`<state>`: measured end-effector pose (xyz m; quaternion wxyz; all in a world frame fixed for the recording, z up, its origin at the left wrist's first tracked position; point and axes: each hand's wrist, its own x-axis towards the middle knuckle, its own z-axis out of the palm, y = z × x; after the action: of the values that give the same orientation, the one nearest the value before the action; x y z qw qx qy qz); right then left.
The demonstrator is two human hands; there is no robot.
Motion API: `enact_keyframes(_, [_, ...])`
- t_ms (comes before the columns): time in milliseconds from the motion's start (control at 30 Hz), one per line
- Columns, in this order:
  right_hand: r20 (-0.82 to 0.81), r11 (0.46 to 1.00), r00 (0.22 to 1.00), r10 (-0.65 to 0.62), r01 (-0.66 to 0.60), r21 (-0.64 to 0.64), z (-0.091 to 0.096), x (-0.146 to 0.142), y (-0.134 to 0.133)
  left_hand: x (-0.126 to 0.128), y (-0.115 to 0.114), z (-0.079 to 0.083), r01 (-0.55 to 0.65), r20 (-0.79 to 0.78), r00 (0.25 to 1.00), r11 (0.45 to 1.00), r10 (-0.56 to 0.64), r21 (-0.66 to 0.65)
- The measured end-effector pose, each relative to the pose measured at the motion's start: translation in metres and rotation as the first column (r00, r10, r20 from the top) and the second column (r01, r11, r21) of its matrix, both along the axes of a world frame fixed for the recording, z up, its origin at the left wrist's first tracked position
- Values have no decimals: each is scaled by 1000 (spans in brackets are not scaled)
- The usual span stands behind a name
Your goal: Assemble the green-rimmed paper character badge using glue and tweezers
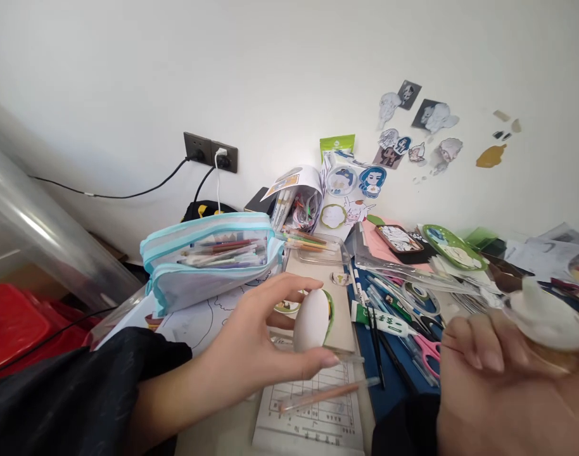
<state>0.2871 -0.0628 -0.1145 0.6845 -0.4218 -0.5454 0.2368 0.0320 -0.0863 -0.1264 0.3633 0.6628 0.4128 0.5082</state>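
Egg (pixel 312 320), one, white: pinched between thumb and fingers of left hand (pixel 251 342), above the desk. Right hand (pixel 498 392), cut off by the lower edge, blurred: one white lump (pixel 546 320) at its fingertips, grasp cannot be told. Pouch (pixel 208 259), one, pens inside too crowded to count. Scissors (pixel 429 354), one pair, pink handles, half buried. Sockets (pixel 197 147), two

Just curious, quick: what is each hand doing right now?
Left hand: grip closed on a white egg-shaped object, between thumb and fingers.
Right hand: curled around a blurred white lump; what it is cannot be told.
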Motion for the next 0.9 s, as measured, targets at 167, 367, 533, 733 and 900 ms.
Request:
enact_keyframes(167, [-742, 985, 670, 5, -131, -111, 16, 6, 9, -2, 12, -9, 170, 343, 937, 942, -63, -290])
enact_keyframes(367, [-544, 988, 831, -115, 42, -145, 26, 53, -14, -10, 18, -1, 264, 487, 870, 906, -75, -332])
enact_keyframes(533, [-170, 992, 981, -91, 75, -100, 23, 60, -3, -9, 24, 35, 298, 571, 819, 894, -58, -336])
enact_keyframes(733, [134, 929, 964, 231, -177, -326, -8, -14, 52, 10, 40, 107, 366, 624, 761, 912, -177, -187])
enact_keyframes(900, [304, 867, 869, 390, -236, -438, -31, -67, 84, 8, 53, 136, 364, 786, 586, 931, -198, -38])
